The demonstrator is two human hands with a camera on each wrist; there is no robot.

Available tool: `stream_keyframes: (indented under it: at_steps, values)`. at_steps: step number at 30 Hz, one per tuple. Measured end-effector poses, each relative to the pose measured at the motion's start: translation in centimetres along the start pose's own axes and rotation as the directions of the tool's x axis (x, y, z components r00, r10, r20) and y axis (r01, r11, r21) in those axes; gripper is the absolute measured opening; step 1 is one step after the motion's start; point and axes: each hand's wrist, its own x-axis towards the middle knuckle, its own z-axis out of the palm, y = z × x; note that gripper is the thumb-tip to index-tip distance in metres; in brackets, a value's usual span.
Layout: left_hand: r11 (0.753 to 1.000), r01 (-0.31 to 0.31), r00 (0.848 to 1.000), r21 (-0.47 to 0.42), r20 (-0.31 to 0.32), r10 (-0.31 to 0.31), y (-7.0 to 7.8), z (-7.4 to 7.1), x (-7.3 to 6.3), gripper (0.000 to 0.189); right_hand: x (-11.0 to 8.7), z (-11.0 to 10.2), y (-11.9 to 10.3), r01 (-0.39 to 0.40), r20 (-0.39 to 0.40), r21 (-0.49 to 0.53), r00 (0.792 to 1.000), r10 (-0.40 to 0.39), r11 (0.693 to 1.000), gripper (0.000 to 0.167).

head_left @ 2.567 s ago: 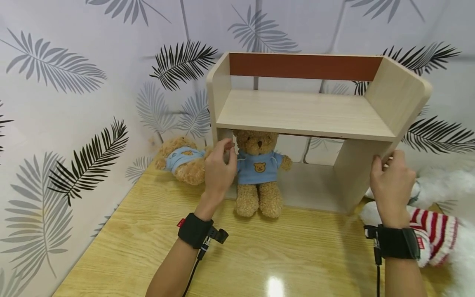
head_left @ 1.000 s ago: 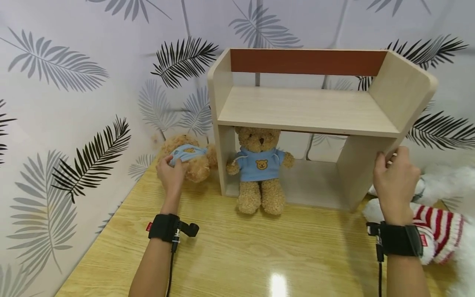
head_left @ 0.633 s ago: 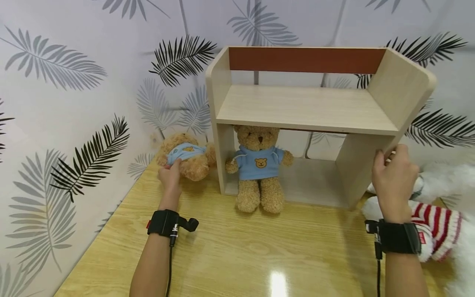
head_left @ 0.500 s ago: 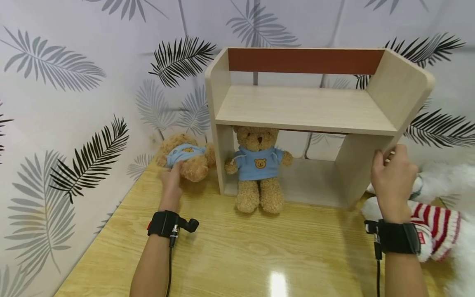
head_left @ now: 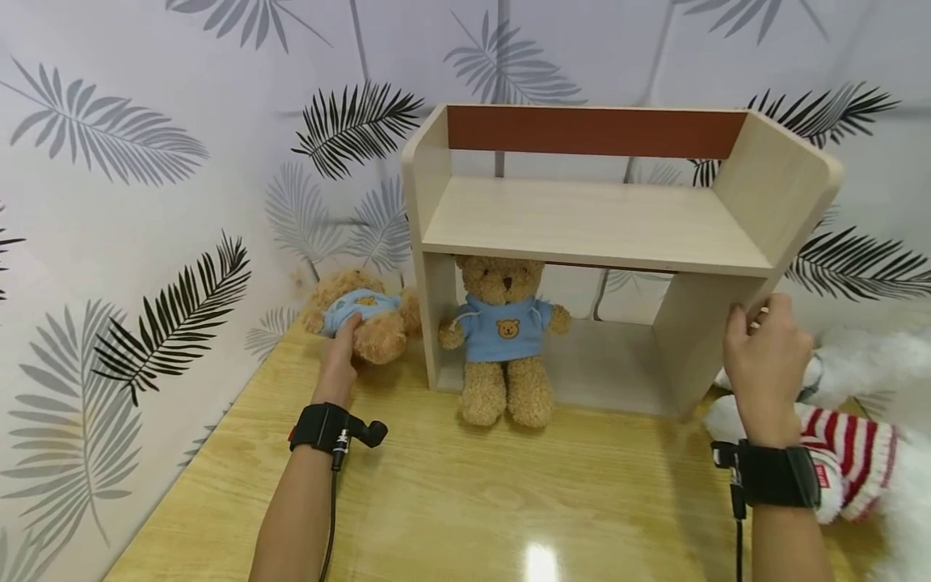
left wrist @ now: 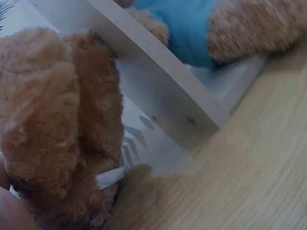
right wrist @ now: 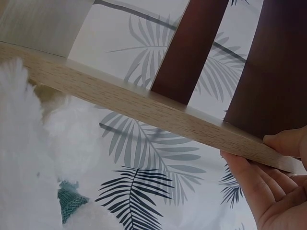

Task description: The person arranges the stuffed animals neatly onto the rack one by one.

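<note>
On the table's left, a light-brown teddy bear (head_left: 381, 338) in a blue top lies on its side against the shelf unit. My left hand (head_left: 337, 361) holds it from the near side; the thumb shows and the other fingers are mostly hidden. Close up in the left wrist view are its furry legs (left wrist: 36, 110) and a white tag (left wrist: 110, 178). My right hand (head_left: 769, 360) grips the right side panel of the pale wooden shelf unit (head_left: 596, 226), thumb on one face and fingers on the other, as the right wrist view shows. Another teddy bear (head_left: 507, 330) sits in the lower compartment.
White fluffy toys, one in a red-and-white striped garment (head_left: 851, 453), lie right of the shelf unit. Leaf-patterned wall covering (head_left: 167, 210) rises behind and on the left. The wooden table (head_left: 465, 501) stretches in front.
My left hand has left the shelf unit's left panel, moved left to the lying teddy bear and taken hold of it. My right hand stays on the right panel.
</note>
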Motion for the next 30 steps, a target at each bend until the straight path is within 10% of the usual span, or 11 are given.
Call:
stream_keyframes:
  at_steps: [7, 30]
  values:
    - [0.997, -0.009, 1.0, 0.075, -0.009, 0.009, 0.0, 0.4, 0.5, 0.11, -0.3, -0.2, 0.1, -0.005, 0.004, -0.017, 1.0, 0.005, 1.0, 0.042]
    - [0.996, -0.052, 0.994, -0.072, -0.098, 0.045, -1.3, -0.4, -0.2, 0.091, -0.1, 0.0, 0.1, 0.029, -0.019, 0.005, 0.999, -0.029, 1.0, 0.038]
